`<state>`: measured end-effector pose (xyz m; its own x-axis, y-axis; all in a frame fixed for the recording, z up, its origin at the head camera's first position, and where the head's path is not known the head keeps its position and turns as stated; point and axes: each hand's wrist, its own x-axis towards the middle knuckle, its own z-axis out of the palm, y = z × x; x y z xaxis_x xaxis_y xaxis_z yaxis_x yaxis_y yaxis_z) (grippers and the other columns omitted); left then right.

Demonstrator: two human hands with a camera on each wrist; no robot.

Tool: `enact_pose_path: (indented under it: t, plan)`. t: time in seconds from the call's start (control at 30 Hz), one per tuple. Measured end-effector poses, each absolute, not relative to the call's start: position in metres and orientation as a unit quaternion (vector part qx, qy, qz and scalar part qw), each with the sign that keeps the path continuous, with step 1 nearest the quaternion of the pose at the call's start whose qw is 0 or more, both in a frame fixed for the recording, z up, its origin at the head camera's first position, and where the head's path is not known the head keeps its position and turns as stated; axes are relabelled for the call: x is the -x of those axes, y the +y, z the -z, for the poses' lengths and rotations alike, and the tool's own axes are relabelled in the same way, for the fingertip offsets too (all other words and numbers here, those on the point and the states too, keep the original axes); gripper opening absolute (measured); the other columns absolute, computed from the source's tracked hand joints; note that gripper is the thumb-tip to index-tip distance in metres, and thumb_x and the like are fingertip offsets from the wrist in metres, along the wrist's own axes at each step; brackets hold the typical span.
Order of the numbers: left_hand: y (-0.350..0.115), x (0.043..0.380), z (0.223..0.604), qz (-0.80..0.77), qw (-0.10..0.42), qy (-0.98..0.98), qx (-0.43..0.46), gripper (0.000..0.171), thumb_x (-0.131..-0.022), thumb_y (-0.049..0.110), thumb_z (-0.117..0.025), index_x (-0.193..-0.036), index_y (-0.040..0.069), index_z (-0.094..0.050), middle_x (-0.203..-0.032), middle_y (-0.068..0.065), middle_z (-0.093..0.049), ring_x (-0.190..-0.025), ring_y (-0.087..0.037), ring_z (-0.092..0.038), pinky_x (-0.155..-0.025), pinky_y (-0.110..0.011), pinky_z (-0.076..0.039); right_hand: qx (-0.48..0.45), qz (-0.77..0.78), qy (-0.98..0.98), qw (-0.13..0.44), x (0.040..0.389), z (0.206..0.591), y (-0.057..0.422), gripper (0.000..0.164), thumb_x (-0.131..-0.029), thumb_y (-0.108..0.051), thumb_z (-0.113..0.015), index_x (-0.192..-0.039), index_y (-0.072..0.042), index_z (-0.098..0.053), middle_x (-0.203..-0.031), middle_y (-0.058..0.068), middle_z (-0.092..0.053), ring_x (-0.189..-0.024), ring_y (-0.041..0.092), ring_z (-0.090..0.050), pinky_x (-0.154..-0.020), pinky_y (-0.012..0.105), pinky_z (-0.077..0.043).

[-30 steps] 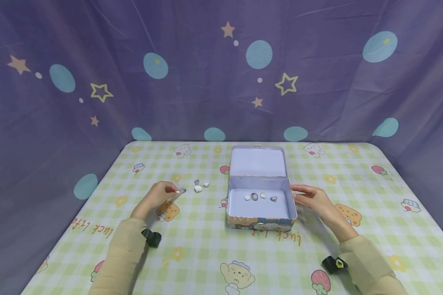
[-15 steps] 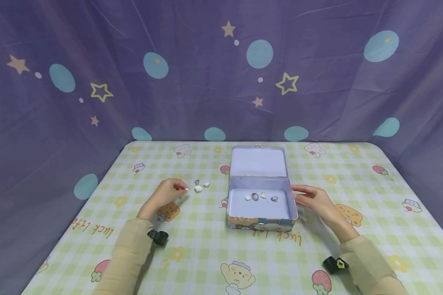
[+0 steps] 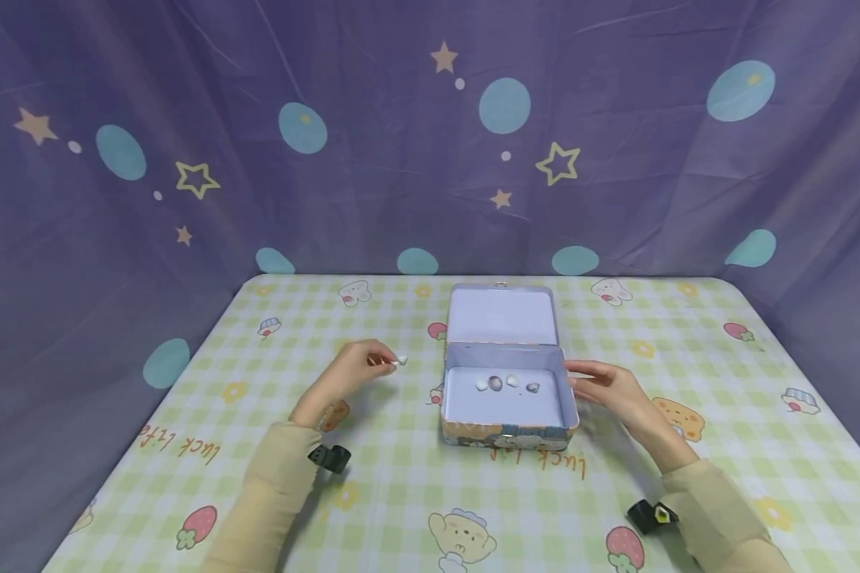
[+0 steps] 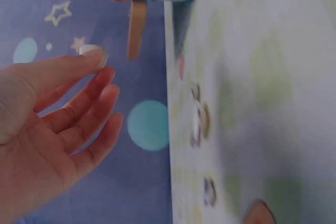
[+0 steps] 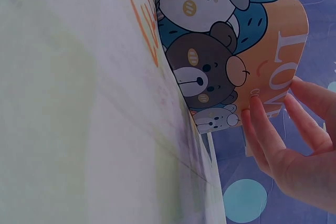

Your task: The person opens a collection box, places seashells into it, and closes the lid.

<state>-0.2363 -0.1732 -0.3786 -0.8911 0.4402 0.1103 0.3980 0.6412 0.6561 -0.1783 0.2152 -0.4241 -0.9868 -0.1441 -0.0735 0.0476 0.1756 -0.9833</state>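
My left hand (image 3: 358,368) pinches a small white seashell (image 4: 93,51) between thumb and index finger, its other fingers loosely bent. In the head view a whitish seashell (image 3: 402,360) shows right at those fingertips, left of an open tin box (image 3: 507,436). Whatever lies behind this hand is hidden. Inside the box, several small white and purplish seashells (image 3: 495,383) sit in a rough row. With fairly straight fingers, my right hand (image 5: 299,145) touches the tin's right side, which carries cartoon bears and lettering on orange.
The tin's hinged lid (image 3: 502,314) stands raised at the back. A checked, cartoon-printed cloth covers the table (image 3: 401,493). Behind its far edge hangs a purple curtain (image 3: 373,199) with stars and ovals. Each wrist wears a small black camera (image 3: 333,458).
My left hand has moved right across the table, keeping the white seashell pinched. It now covers the spot where other seashells showed before. The right hand and tin have stayed put.
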Motion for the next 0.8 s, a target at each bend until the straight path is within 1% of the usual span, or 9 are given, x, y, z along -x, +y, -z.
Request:
enact_pose_path:
  t: [0.17,0.37,0.8]
  plan:
    - [-0.159,0.237,0.375,-0.346,0.010,0.900,-0.266,0.007,-0.080,0.008,-0.064,-0.085,0.003,-0.067,-0.080,-0.004,-0.063,-0.068,-0.011,-0.053,-0.062,-0.023,-0.045,0.034,0.641,0.763,0.074,0.178,0.425,0.216,0.054,-0.083,-0.024,-0.061,-0.125,0.007,-0.044,-0.128,0.025,-0.042,-0.091,-0.001,-0.056,-0.081,0.025,-0.047]
    - [-0.143,0.235,0.372,-0.351,0.000,0.887,-0.300,0.007,-0.078,0.005,-0.064,-0.084,0.002,-0.067,-0.079,-0.005,-0.063,-0.068,-0.012,-0.054,-0.064,-0.022,-0.046,0.032,0.642,0.762,0.072,0.179,0.425,0.215,0.054,-0.083,-0.024,-0.062,-0.124,0.007,-0.045,-0.127,0.025,-0.043,-0.091,0.000,-0.057,-0.080,0.025,-0.047]
    - [-0.115,0.233,0.367,-0.325,0.014,0.881,-0.344,0.009,-0.080,0.007,-0.062,-0.086,0.003,-0.068,-0.081,-0.004,-0.064,-0.070,-0.011,-0.055,-0.068,-0.024,-0.047,0.034,0.646,0.760,0.071,0.179,0.426,0.216,0.054,-0.083,-0.023,-0.062,-0.124,0.008,-0.045,-0.127,0.025,-0.043,-0.090,0.000,-0.057,-0.079,0.024,-0.047]
